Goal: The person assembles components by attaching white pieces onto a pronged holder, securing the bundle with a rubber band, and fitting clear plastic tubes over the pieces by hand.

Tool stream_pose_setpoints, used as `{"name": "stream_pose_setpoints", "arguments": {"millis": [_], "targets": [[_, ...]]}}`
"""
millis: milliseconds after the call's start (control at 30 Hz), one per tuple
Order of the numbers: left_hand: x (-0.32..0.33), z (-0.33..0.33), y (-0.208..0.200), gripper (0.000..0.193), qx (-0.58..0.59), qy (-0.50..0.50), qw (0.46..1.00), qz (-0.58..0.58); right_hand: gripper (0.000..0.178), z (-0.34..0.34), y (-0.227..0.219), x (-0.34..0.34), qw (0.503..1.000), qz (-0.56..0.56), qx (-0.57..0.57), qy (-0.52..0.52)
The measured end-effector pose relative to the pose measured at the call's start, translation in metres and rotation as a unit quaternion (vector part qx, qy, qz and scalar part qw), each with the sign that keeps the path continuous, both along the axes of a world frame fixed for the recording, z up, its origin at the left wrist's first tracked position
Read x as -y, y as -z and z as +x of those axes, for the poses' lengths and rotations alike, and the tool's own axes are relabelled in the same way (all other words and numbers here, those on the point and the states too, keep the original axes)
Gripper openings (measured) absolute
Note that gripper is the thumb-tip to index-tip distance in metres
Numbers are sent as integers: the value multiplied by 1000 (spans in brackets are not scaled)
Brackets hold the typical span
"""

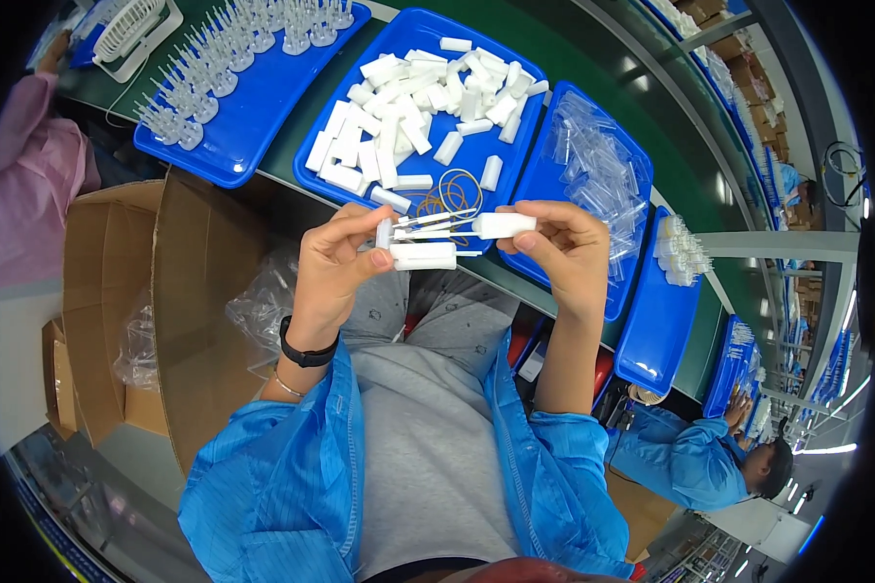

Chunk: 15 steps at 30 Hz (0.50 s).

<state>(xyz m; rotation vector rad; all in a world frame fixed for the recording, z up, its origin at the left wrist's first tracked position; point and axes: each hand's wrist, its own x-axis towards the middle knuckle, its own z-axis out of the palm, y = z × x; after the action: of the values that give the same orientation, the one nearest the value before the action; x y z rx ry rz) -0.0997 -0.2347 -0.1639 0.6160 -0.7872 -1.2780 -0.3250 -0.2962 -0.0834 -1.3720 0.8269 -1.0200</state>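
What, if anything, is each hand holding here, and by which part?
The left grip holds a pronged piece by its pale base; the right grip pinches a white block at its end farther from that base.

A long green bench (pixel 564 44), lined with blue trays.
Running left to right, I see one broad tray (pixel 248 126), a second broad tray (pixel 515 155), a third tray (pixel 537 183) slanting beside it, a narrow tray (pixel 656 325), then another farther off; a white slatted plastic piece (pixel 131 39) sits left of the first.
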Motion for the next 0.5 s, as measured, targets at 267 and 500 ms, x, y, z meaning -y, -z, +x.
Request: {"name": "stream_pose_setpoints", "arguments": {"millis": [267,500], "targets": [[2,-1,4,41,16,12,1000,-10,20,2,-5,-5,999,-46,7,-6],[0,-1,-4,42,43,21,999,4,19,12,-17,-14,966,-203,-156,21]]}}
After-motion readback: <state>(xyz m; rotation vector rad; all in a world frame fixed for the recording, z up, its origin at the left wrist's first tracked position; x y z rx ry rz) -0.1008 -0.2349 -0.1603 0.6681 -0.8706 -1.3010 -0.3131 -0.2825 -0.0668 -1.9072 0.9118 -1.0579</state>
